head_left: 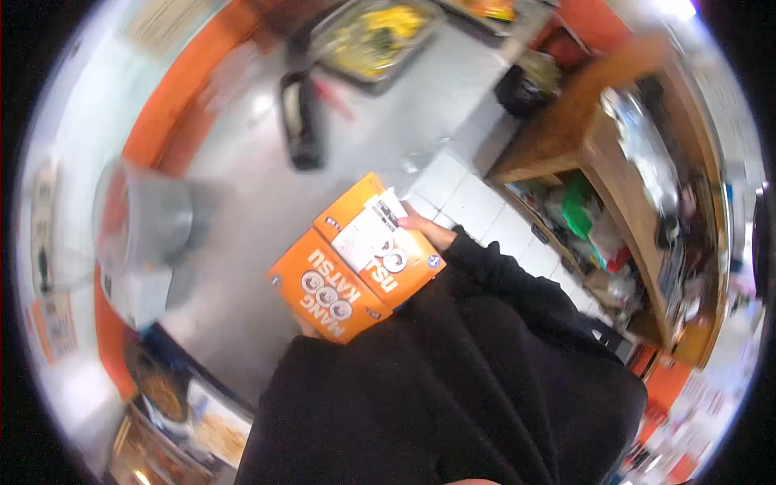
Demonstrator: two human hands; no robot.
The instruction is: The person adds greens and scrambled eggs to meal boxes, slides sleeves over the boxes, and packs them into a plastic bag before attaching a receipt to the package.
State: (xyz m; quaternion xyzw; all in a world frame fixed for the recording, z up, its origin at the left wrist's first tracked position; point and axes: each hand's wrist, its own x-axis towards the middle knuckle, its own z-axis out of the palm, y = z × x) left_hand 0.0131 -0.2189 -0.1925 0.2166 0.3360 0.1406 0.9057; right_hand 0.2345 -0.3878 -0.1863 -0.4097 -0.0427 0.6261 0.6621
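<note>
Two orange takeout boxes [327, 284] with white "MANG KATSU" lettering are held side by side against the front of my black top. A white printed slip [361, 237] lies over the upper box. My right hand [428, 229] grips that box at its right edge, with fingers closed by the slip. At the lower left corner of the boxes, only a small part of my left hand [306, 326] shows; its fingers are hidden under the cardboard, supporting it.
A metal counter [234, 234] carries a dark bottle-like object [299, 121], a tray of yellow and green food [380, 36] and a clear container [149, 214] on a white base. Wooden shelving [558, 153] with mixed goods stands to the right above white floor tiles [477, 206].
</note>
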